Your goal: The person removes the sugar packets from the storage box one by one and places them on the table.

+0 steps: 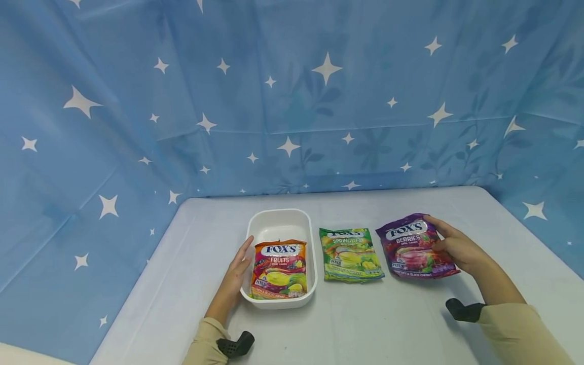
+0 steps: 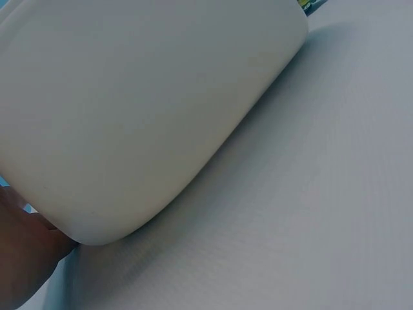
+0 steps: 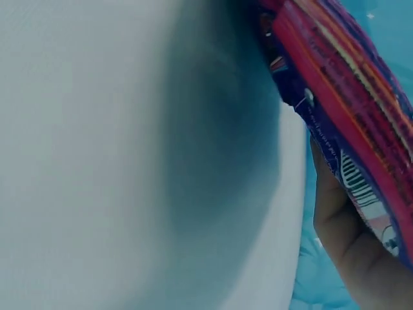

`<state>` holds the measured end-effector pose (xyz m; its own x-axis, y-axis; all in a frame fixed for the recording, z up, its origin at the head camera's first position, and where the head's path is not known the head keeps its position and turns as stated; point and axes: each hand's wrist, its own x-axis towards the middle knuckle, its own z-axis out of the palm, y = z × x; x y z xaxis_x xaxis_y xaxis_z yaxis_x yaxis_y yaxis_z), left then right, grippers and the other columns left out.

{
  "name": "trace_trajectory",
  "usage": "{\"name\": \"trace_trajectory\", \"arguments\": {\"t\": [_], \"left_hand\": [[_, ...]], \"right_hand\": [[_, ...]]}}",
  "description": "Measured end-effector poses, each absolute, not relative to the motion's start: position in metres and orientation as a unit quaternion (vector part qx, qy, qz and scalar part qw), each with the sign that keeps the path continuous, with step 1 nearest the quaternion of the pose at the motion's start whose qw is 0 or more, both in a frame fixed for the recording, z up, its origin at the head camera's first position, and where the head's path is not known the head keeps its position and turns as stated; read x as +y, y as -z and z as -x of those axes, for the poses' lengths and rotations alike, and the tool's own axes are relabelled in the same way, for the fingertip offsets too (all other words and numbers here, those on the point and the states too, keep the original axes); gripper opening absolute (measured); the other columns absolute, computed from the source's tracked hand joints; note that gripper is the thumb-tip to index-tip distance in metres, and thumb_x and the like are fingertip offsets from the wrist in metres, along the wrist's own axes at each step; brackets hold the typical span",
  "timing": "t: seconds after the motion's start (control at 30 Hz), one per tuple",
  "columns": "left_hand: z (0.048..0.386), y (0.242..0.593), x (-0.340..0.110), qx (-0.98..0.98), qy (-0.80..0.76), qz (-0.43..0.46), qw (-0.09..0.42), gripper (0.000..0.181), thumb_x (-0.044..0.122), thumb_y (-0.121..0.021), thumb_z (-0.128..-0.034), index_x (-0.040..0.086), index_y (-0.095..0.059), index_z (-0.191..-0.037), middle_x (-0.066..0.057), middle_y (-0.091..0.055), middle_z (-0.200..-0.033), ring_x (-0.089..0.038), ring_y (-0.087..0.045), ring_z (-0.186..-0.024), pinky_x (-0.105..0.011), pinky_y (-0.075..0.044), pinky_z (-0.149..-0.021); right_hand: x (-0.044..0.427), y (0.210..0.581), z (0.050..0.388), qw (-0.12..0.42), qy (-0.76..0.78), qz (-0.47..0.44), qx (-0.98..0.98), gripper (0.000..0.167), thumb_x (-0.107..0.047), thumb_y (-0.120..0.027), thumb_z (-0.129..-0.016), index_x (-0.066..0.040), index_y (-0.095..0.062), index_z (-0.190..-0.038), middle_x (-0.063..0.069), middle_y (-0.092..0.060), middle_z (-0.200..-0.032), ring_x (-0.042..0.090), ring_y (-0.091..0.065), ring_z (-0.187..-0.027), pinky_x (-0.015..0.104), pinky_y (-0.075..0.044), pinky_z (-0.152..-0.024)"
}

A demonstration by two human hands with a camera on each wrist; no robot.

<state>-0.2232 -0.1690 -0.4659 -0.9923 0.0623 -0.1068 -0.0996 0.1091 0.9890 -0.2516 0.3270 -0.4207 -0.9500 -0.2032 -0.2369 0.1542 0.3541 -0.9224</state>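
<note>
The purple berries candy bag (image 1: 412, 248) is gripped at its right side by the right hand (image 1: 458, 248), thumb over the front; in the right wrist view the bag (image 3: 348, 97) is tilted above the table, the hand (image 3: 355, 245) behind it. At the left side of a white tray (image 1: 280, 304), the left hand (image 1: 234, 276) rests against the outer wall with fingers fairly straight. Inside the tray lies an orange fruits candy bag (image 1: 279, 271). Between tray and purple bag is a green spring tea bag (image 1: 351, 256) on the table. The tray wall (image 2: 142, 110) fills much of the left wrist view.
A white-covered table (image 1: 356, 324) lies under everything. Behind it and at its left and right hangs a blue curtain (image 1: 365, 91) with white stars. A black device is strapped at each wrist.
</note>
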Motion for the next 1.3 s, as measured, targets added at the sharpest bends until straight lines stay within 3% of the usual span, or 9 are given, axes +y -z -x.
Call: {"name": "trace_trajectory", "arguments": {"t": [0.1, 0.17, 0.27, 0.6, 1.3], "left_hand": [[0.224, 0.464, -0.17, 0.743, -0.667, 0.015, 0.059, 0.047, 0.021, -0.031, -0.0984, 0.031, -0.025, -0.144, -0.003, -0.007, -0.155, -0.032, 0.002, -0.142, -0.063, 0.002, -0.108], [0.225, 0.464, -0.17, 0.742, -0.668, 0.018, 0.058, 0.047, 0.021, -0.031, -0.0983, 0.031, -0.026, -0.143, -0.003, -0.008, -0.155, -0.032, 0.001, -0.142, -0.063, 0.001, -0.108], [0.227, 0.464, -0.17, 0.739, -0.671, 0.017, 0.055, 0.046, 0.021, -0.032, -0.0982, 0.032, -0.027, -0.143, -0.002, -0.009, -0.155, -0.032, 0.0, -0.142, -0.063, 0.001, -0.108], [0.231, 0.465, -0.17, 0.726, -0.685, 0.001, 0.054, 0.046, 0.021, -0.032, -0.0985, 0.03, -0.026, -0.144, -0.004, -0.007, -0.155, -0.032, 0.002, -0.142, -0.063, 0.003, -0.108], [0.221, 0.479, -0.172, 0.733, -0.678, 0.013, 0.051, 0.046, 0.023, -0.033, -0.0982, 0.028, -0.027, -0.144, -0.008, -0.009, -0.155, -0.036, 0.0, -0.141, -0.065, 0.0, -0.106]], "right_hand": [[0.327, 0.421, 0.254, 0.156, 0.542, 0.006, 0.826, 0.082, 0.006, -0.044, -0.08, -0.012, 0.001, -0.146, 0.029, 0.022, -0.144, 0.056, 0.001, -0.13, 0.049, -0.037, -0.095], [0.326, 0.422, 0.256, 0.153, 0.526, -0.005, 0.836, 0.081, 0.005, -0.044, -0.08, -0.009, 0.001, -0.146, 0.03, 0.02, -0.144, 0.058, 0.007, -0.129, 0.065, -0.023, -0.099], [0.326, 0.422, 0.258, 0.15, 0.504, -0.023, 0.85, 0.081, 0.005, -0.045, -0.079, -0.007, 0.001, -0.145, 0.032, 0.018, -0.143, 0.058, 0.01, -0.128, 0.072, -0.009, -0.099], [0.325, 0.422, 0.266, 0.142, 0.422, -0.049, 0.894, 0.08, 0.002, -0.047, -0.077, -0.002, -0.003, -0.144, 0.04, 0.006, -0.141, 0.062, 0.001, -0.125, 0.074, -0.009, -0.097], [0.316, 0.447, 0.255, 0.137, 0.391, -0.074, 0.907, 0.077, 0.0, -0.044, -0.079, -0.002, -0.003, -0.144, 0.041, 0.002, -0.14, 0.062, -0.006, -0.124, 0.073, -0.013, -0.097]]}}
